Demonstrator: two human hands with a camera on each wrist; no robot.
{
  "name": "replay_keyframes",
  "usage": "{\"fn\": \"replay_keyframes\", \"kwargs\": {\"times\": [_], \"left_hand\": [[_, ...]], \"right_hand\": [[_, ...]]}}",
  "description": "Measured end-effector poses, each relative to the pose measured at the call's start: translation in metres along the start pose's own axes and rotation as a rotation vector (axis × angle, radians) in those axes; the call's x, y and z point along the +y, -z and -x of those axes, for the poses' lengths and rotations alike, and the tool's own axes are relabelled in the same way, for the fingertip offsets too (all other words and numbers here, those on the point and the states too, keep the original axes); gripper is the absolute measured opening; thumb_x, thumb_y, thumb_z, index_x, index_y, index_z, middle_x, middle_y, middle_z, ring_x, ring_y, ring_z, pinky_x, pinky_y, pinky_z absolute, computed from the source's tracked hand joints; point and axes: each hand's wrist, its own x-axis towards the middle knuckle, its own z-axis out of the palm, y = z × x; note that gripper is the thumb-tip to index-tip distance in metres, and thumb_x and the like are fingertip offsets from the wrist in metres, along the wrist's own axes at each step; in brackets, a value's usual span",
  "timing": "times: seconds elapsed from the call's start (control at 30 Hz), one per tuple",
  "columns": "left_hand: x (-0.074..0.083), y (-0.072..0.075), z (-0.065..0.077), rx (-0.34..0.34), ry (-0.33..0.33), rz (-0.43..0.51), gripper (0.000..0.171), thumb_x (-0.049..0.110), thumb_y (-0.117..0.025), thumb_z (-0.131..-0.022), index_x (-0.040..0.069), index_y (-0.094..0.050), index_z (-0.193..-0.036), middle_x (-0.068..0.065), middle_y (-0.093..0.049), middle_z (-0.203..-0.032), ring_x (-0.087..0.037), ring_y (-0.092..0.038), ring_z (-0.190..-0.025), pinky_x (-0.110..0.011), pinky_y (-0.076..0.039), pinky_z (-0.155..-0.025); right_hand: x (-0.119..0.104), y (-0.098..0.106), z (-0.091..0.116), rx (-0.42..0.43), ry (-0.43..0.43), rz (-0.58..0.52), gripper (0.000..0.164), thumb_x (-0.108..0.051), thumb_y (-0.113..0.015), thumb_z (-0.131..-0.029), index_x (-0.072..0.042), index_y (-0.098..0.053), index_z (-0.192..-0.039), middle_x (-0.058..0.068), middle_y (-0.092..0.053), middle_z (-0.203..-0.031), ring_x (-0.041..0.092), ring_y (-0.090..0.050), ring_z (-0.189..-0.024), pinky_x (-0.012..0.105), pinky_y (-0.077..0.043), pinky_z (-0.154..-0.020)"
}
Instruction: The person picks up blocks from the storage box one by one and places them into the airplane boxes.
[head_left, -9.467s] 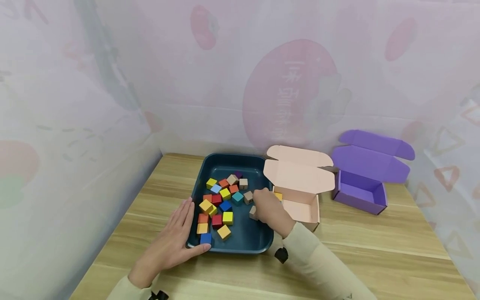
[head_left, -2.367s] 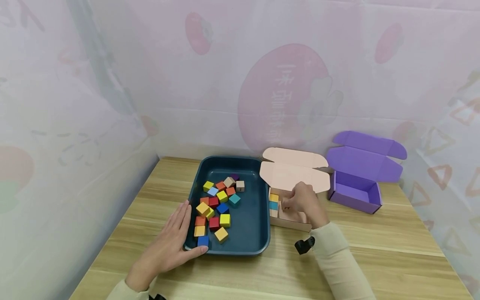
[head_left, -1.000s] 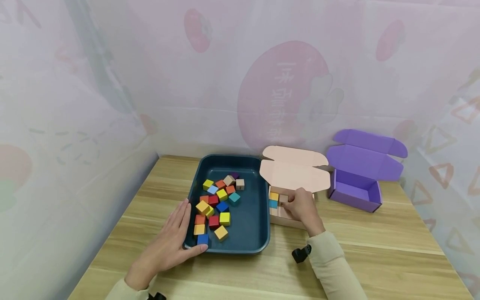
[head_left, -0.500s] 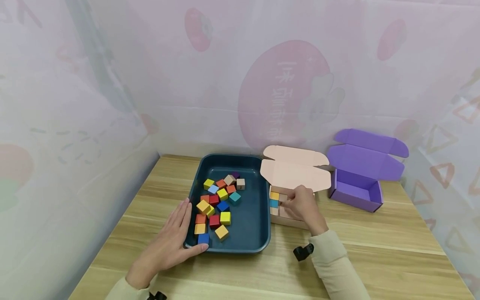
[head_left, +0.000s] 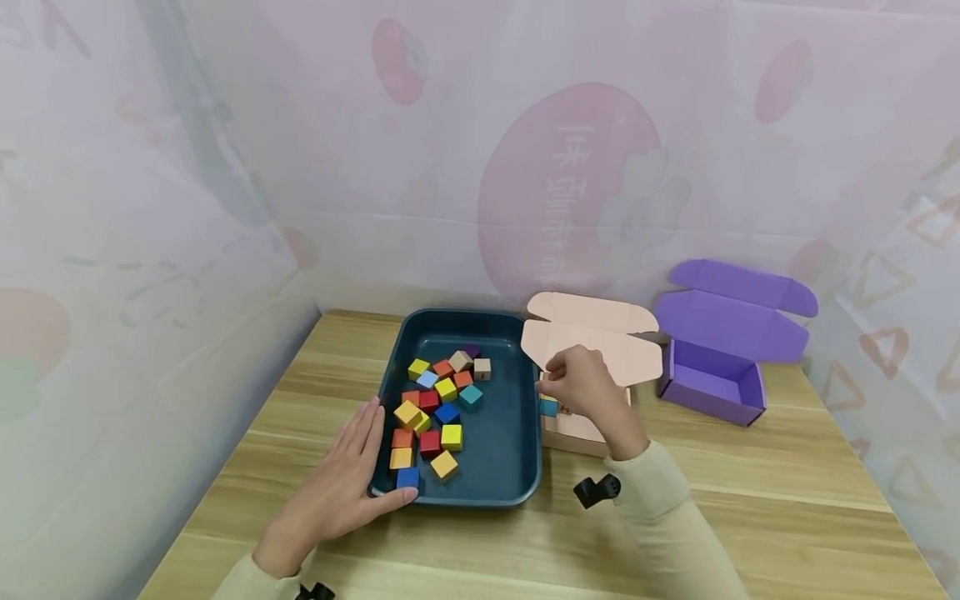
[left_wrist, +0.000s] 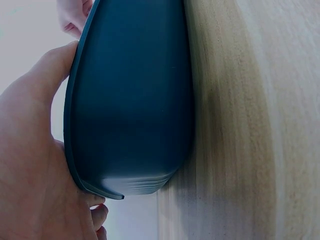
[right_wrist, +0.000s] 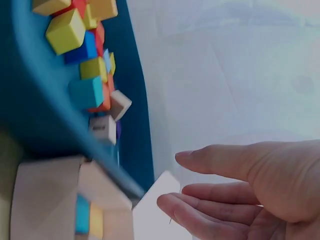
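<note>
My left hand (head_left: 341,483) rests on the near left corner of the dark blue tray (head_left: 495,503), its fingers straight along the left rim and its thumb over the front edge. Several coloured wooden cubes lie in the tray, among them a teal cube (head_left: 471,397) and a plain wood cube (head_left: 482,369). My right hand (head_left: 588,387) is above the open peach cardboard box (head_left: 573,444), holding nothing. Its thumb and fingers stand apart in the right wrist view. Inside the box are a blue cube (right_wrist: 82,214) and an orange cube (right_wrist: 96,220); the hand hides part of the box in the head view.
An open purple box (head_left: 708,408) stands to the right of the peach box, its lid (head_left: 738,325) folded back. Both boxes and the tray stand on a wooden table (head_left: 750,500) before a printed cloth backdrop (head_left: 420,183). The peach box's lid (head_left: 592,346) leans back behind it.
My right hand has let go of a wood cube inside the peach box, then lifted and moved left towards the tray. My left hand has stayed on the tray.
</note>
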Motion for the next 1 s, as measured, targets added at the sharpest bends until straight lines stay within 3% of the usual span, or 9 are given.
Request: {"fn": "replay_keyframes", "kwargs": {"times": [0.23,0.47,0.57,0.67,0.83,1.0], "left_hand": [[-0.001,-0.001,0.000,0.003,0.002,-0.006,0.122,0.079,-0.063,-0.088,0.002,-0.013,-0.169,-0.017,-0.005,-0.179,-0.042,-0.014,-0.164,-0.067,-0.021,-0.130],[0.000,-0.001,0.001,0.001,0.001,-0.002,0.122,0.079,-0.062,-0.088,0.002,-0.012,-0.169,-0.016,-0.005,-0.179,-0.041,-0.013,-0.165,-0.066,-0.021,-0.130],[0.000,0.000,0.001,0.010,-0.007,-0.003,0.121,0.078,-0.062,-0.089,0.001,-0.013,-0.169,-0.017,-0.006,-0.179,-0.042,-0.014,-0.164,-0.066,-0.021,-0.130],[-0.001,0.000,0.001,0.009,-0.010,-0.003,0.121,0.078,-0.063,-0.089,0.002,-0.013,-0.169,-0.017,-0.006,-0.179,-0.042,-0.014,-0.165,-0.066,-0.021,-0.130],[-0.001,-0.002,0.000,0.003,-0.011,-0.003,0.122,0.078,-0.063,-0.089,0.002,-0.013,-0.169,-0.016,-0.005,-0.179,-0.041,-0.013,-0.165,-0.065,-0.020,-0.131],[-0.002,-0.002,-0.001,0.009,-0.017,-0.014,0.122,0.079,-0.063,-0.088,0.002,-0.013,-0.169,-0.017,-0.005,-0.179,-0.041,-0.013,-0.165,-0.064,-0.021,-0.131]], "right_hand": [[-0.030,-0.015,-0.015,-0.034,0.022,-0.036,0.032,-0.017,-0.084,-0.091,0.003,-0.078,-0.116,0.015,-0.080,-0.108,0.025,-0.076,-0.094,0.040,-0.066,-0.085],[-0.047,-0.036,-0.034,-0.094,0.008,0.039,0.033,-0.021,-0.084,-0.091,0.000,-0.079,-0.117,0.012,-0.079,-0.110,0.023,-0.073,-0.094,0.039,-0.066,-0.088],[-0.052,-0.045,-0.042,-0.134,0.014,0.061,0.022,-0.021,-0.084,-0.092,-0.003,-0.082,-0.103,0.009,-0.078,-0.096,0.021,-0.067,-0.086,0.033,-0.064,-0.077],[-0.054,-0.054,-0.047,-0.174,0.012,0.074,0.016,-0.021,-0.084,-0.092,-0.006,-0.083,-0.089,0.003,-0.069,-0.077,0.019,-0.058,-0.076,0.027,-0.055,-0.063],[-0.055,-0.070,-0.057,-0.246,-0.030,0.085,0.028,-0.021,-0.085,-0.091,-0.002,-0.076,-0.072,-0.001,-0.043,-0.061,0.016,-0.043,-0.062,0.024,-0.038,-0.051],[-0.051,-0.084,-0.064,-0.274,-0.102,0.086,0.046,-0.021,-0.088,-0.088,-0.010,-0.056,-0.057,-0.001,-0.032,-0.056,0.016,-0.036,-0.048,0.026,-0.035,-0.047]]}}
